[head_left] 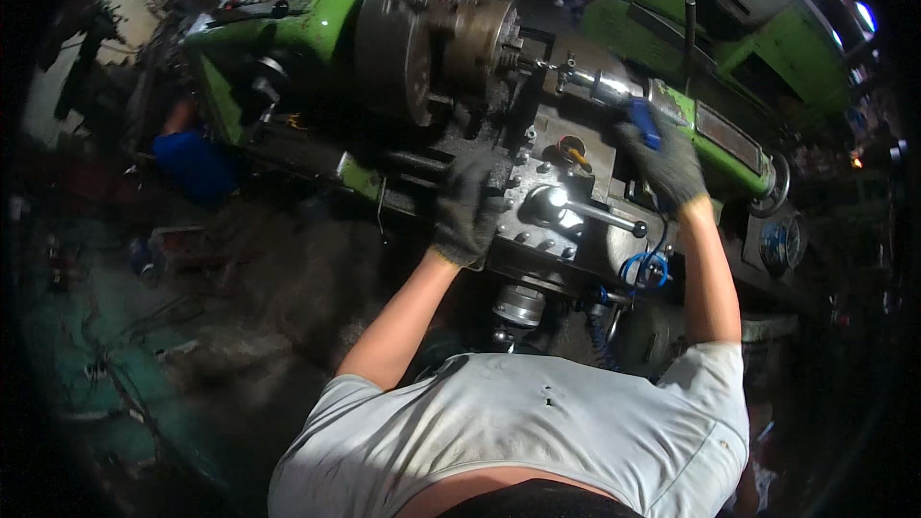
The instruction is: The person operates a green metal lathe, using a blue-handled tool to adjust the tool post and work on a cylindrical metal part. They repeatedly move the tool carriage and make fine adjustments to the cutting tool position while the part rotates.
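Observation:
I stand at a green lathe (331,14), both hands in dark grey work gloves. My right hand (664,161) is closed around a blue tool (643,122), perhaps an air blow gun, beside the tailstock (676,105). A thin line hangs below that hand toward a blue coiled hose (645,270). My left hand (467,206) rests at the left side of the tool post (537,214); its fingers are smeared and dark. A round metal workpiece (477,43) sits in the large chuck (398,38). Facing it, a drill bit (540,64) points from the tailstock.
A lever with a black knob (639,228) sticks out from the tool post top. The tailstock handwheel (773,182) stands at the right end. A blue object (195,165) is below the headstock at left. Dark clutter lies on the green floor (134,379).

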